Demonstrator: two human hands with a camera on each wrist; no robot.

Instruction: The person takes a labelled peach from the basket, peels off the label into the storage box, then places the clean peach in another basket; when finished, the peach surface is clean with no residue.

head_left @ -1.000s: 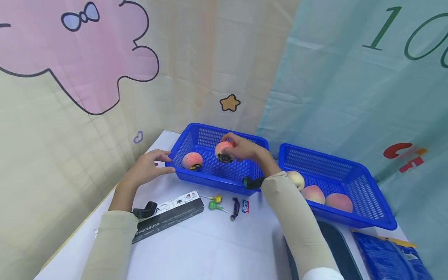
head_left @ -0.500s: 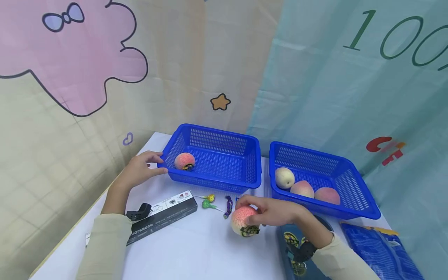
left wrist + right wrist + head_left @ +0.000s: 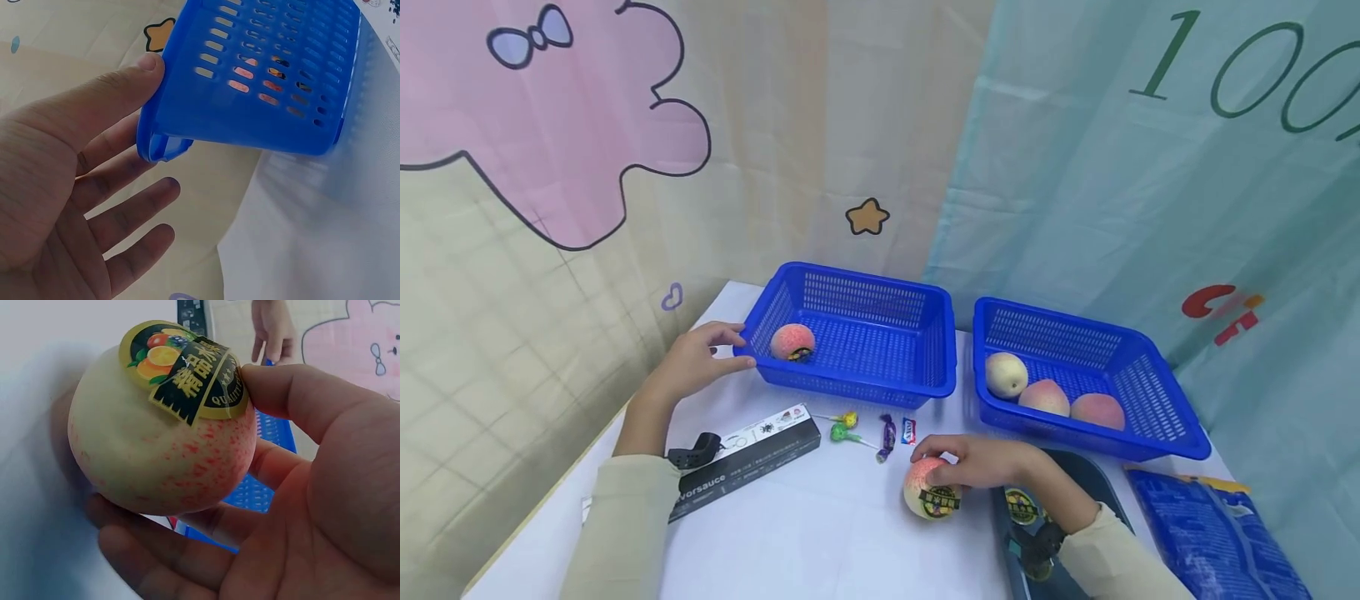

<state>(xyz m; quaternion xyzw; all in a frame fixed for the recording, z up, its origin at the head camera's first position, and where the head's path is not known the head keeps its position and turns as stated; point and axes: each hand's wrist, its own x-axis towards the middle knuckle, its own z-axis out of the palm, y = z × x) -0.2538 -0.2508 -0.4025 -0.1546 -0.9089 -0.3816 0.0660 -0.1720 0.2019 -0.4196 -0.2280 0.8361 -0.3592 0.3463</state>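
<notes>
My right hand grips a peach low over the white tablecloth, in front of the small sweets. The right wrist view shows that peach as pale cream with red speckles, a black-and-gold fruit sticker facing up. Thumb and fingers curve around its sides. At the left end of the left blue basket, my left hand pinches the rim; in the left wrist view its thumb presses the rim, two fingers reach behind it, and the others stay loose. Inside that basket sits another stickered peach.
A second blue basket at the right holds several peaches. Lollipops, a purple-wrapped candy and a small red-blue packet lie centrally. A long black box lies left. A dark tray and blue bag are right.
The right hand has lifted the peach out of the left basket and brought it forward and down over the tablecloth. The left hand has stayed at the basket's rim.
</notes>
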